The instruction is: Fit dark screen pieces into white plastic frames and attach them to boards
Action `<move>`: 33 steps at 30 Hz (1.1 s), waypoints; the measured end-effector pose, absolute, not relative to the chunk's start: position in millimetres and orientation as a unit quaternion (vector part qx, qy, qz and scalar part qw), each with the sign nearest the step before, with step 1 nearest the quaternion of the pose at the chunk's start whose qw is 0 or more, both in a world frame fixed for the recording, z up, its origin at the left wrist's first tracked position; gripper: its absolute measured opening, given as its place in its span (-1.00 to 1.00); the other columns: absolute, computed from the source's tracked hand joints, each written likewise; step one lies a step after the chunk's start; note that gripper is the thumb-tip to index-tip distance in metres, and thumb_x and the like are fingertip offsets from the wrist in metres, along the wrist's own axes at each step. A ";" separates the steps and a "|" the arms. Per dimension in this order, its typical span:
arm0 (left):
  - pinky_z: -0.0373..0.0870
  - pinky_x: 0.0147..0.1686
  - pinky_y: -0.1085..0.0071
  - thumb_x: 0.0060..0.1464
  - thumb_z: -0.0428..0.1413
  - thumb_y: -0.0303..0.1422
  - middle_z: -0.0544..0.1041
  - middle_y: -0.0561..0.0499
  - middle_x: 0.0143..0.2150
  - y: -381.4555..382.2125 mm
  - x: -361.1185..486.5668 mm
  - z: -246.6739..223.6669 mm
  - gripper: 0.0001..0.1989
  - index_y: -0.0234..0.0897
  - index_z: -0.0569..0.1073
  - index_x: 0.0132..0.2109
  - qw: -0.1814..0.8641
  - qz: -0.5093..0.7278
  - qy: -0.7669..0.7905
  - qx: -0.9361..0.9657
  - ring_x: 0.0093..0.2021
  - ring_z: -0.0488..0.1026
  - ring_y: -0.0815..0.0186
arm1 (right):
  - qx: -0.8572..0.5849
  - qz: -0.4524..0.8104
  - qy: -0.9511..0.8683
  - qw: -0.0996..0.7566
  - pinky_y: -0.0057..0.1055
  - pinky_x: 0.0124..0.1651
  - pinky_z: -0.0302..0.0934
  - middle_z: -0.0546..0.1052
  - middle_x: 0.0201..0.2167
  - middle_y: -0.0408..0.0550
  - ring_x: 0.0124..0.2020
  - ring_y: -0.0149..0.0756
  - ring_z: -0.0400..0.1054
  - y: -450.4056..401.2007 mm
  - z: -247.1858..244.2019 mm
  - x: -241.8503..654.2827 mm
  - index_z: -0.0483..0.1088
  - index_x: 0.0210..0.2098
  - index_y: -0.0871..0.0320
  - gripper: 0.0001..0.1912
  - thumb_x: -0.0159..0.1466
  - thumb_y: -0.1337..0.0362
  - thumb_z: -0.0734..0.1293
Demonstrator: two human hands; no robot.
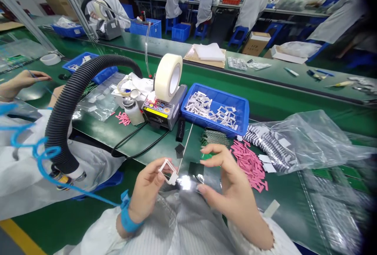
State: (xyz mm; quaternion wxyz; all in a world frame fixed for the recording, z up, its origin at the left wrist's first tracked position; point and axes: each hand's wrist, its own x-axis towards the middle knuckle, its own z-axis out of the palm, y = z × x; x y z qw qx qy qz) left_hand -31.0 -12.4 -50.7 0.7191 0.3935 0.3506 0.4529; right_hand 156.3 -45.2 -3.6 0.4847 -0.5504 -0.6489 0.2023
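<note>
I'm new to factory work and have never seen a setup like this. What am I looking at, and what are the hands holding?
This picture comes from a camera worn on the person's head, looking down at their own hands over a green workbench. The left hand pinches a small white frame. The right hand curves beside a dark shiny sheet, and glare makes it hard to tell whether it grips the sheet. A blue strap circles the left wrist, with a coiled blue cord running from it. On the bench are a tape dispenser, a blue tray of white pieces, pink strips and a clear plastic bag. A black ribbed hose arches over the bench.
</note>
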 end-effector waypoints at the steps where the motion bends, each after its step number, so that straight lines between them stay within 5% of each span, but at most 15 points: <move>1: 0.39 -0.13 0.32 0.00 0.20 -0.23 0.60 -0.06 -0.19 -13.4 -29.0 -52.4 -0.69 -0.19 0.50 -0.09 0.701 0.462 0.354 0.413 -0.15 0.50 0.20 | -0.534 0.250 -0.627 0.508 -0.12 -0.03 0.20 0.34 -0.12 0.02 -0.06 -0.13 0.29 -47.4 -3.2 149.4 0.29 -0.27 0.08 -0.78 0.14 0.18 0.36; 8: 0.23 0.13 0.16 -0.07 0.25 -0.48 0.55 -0.09 0.00 -22.5 -20.6 -47.3 -0.72 -0.18 0.43 -0.17 0.630 0.502 0.364 0.468 0.13 0.36 0.12 | -0.563 0.233 -0.609 0.507 -0.08 -0.05 0.14 0.34 -0.12 0.03 -0.03 -0.07 0.26 -46.0 -7.2 120.2 0.25 -0.34 0.09 -0.80 0.08 0.30 0.36; 19: 0.27 0.11 0.19 -0.10 0.26 -0.48 0.51 -0.10 0.04 -19.8 -8.5 -57.4 -0.76 -0.20 0.39 -0.26 0.593 0.528 0.440 0.420 0.14 0.35 0.12 | -0.610 0.148 -0.622 0.468 0.02 0.03 0.03 0.35 -0.13 0.01 -0.06 -0.09 0.26 -34.8 -29.7 108.5 0.24 -0.27 0.09 -0.80 0.14 0.31 0.34; 25: 0.36 0.03 0.19 -0.15 0.30 -0.34 0.57 -0.05 -0.09 -14.3 -3.5 -61.5 -0.71 -0.22 0.43 -0.24 0.742 0.452 0.412 0.275 0.00 0.46 0.11 | -0.658 0.162 -0.635 0.372 0.04 0.07 0.05 0.35 -0.05 0.11 0.00 -0.03 0.23 -43.2 -20.6 121.1 0.25 -0.06 0.13 -0.49 0.07 0.08 0.43; 30: 0.40 -0.01 0.22 -0.05 0.22 -0.23 0.57 -0.03 -0.16 -4.7 -10.8 -64.2 -0.75 -0.18 0.50 -0.18 0.846 0.364 0.345 0.182 -0.05 0.45 0.18 | -0.759 0.096 -0.585 0.270 -0.26 -0.08 0.21 0.48 -0.23 -0.06 -0.17 -0.24 0.35 -62.6 -31.4 216.5 0.38 -0.22 0.09 -0.83 0.26 0.16 0.25; 33: 0.41 -0.05 0.23 0.06 0.11 -0.17 0.56 0.01 -0.24 -4.7 -15.7 -70.5 -0.73 -0.11 0.50 -0.10 0.875 0.320 0.333 0.144 -0.12 0.45 0.24 | -0.830 0.048 -0.504 0.233 -0.24 -0.21 0.22 0.47 -0.28 0.05 -0.28 -0.19 0.36 -76.8 -53.7 293.7 0.42 -0.19 0.19 -0.77 0.27 0.25 0.19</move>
